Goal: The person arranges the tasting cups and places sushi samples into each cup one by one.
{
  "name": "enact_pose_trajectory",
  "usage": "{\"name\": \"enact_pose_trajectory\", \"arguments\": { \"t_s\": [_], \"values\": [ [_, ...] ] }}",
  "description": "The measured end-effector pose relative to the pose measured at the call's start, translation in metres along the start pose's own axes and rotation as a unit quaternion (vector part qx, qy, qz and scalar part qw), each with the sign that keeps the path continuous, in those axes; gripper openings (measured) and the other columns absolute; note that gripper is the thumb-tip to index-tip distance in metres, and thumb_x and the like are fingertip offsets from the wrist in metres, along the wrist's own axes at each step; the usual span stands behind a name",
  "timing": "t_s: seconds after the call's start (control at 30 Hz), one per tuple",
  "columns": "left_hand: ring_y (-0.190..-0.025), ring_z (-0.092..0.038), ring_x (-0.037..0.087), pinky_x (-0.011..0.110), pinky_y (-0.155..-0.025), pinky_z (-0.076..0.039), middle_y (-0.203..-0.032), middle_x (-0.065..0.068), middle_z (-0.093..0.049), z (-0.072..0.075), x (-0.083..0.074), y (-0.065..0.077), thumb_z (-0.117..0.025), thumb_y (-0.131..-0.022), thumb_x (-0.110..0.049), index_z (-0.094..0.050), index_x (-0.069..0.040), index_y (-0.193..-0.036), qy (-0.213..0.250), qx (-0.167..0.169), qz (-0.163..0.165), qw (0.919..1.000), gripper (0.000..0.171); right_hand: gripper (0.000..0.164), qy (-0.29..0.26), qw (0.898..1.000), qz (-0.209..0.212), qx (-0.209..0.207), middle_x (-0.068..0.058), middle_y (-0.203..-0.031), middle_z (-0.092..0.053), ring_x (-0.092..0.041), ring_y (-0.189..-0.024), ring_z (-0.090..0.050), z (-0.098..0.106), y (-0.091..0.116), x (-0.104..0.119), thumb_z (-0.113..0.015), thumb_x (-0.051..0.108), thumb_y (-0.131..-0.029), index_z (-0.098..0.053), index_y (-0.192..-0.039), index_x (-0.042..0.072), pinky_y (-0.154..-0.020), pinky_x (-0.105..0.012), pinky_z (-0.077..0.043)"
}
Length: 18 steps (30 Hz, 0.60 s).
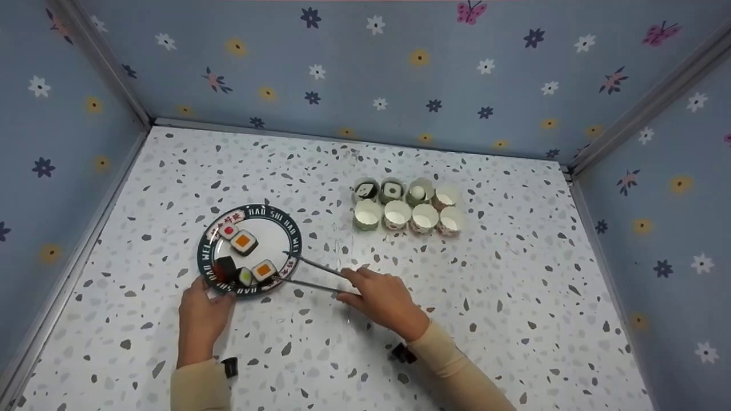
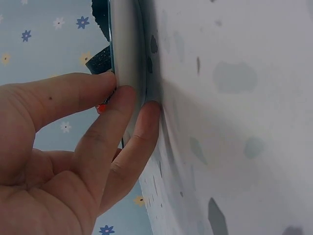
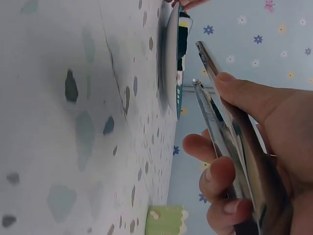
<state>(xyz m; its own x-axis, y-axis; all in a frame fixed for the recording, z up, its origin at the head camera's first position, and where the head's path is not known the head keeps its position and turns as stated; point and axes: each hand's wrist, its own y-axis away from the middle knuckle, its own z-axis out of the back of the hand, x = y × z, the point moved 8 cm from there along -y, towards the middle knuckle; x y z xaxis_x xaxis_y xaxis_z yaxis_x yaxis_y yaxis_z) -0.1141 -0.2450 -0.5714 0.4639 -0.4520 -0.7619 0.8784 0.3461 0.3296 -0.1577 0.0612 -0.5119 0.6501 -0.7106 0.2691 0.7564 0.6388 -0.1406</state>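
Note:
A round plate [image 1: 274,233] with a dark lettered rim carries several toy sushi pieces, among them a roll with an orange centre [image 1: 244,242]. My left hand [image 1: 204,314] pinches the plate's near left rim, thumb and fingertips on the edge in the left wrist view. Metal tongs [image 3: 252,156] are gripped in my right hand [image 1: 385,299], which is right of the plate. The tongs' tips are spread apart over the plate's right side, one close to another orange-centred roll [image 1: 264,270]. In the right wrist view nothing is between the tips.
Several paper cups [image 1: 368,216] stand in two rows right of the plate. Three back-row cups hold sushi pieces, such as a white and black one [image 1: 392,190]. Flowered panels [image 1: 354,68] wall the speckled table [image 1: 514,274] at the back and sides.

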Motion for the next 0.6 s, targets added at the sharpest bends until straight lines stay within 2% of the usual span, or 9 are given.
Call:
{"name": "enact_pose_trajectory", "arguments": {
  "t_s": [0.33, 0.6],
  "values": [
    [-0.132, -0.035, 0.053, 0.061, -0.110, -0.027, -0.142, 0.041, -0.034, 0.000, 0.000, 0.000, -0.062, -0.095, -0.012, -0.024, 0.017, -0.149, 0.004, -0.001, 0.003, 1.0000, 0.072, 0.043, 0.021, 0.999, 0.008, 0.032, 0.005, -0.090, -0.066, -0.010, -0.065, -0.061, -0.013, -0.011, 0.017, -0.062, 0.048, -0.097, -0.064, -0.127, 0.017, -0.051, -0.030, -0.048],
    [-0.127, -0.041, 0.052, 0.060, -0.109, -0.030, -0.142, 0.041, -0.035, 0.001, -0.001, 0.001, -0.062, -0.094, -0.011, -0.026, 0.016, -0.148, 0.010, -0.006, -0.006, 0.9999, 0.071, 0.044, 0.024, 0.998, -0.010, 0.058, 0.005, -0.091, -0.065, -0.011, -0.066, -0.061, -0.019, -0.018, 0.019, -0.063, 0.049, -0.096, -0.064, -0.127, 0.018, -0.052, -0.030, -0.048]
  ]
}}
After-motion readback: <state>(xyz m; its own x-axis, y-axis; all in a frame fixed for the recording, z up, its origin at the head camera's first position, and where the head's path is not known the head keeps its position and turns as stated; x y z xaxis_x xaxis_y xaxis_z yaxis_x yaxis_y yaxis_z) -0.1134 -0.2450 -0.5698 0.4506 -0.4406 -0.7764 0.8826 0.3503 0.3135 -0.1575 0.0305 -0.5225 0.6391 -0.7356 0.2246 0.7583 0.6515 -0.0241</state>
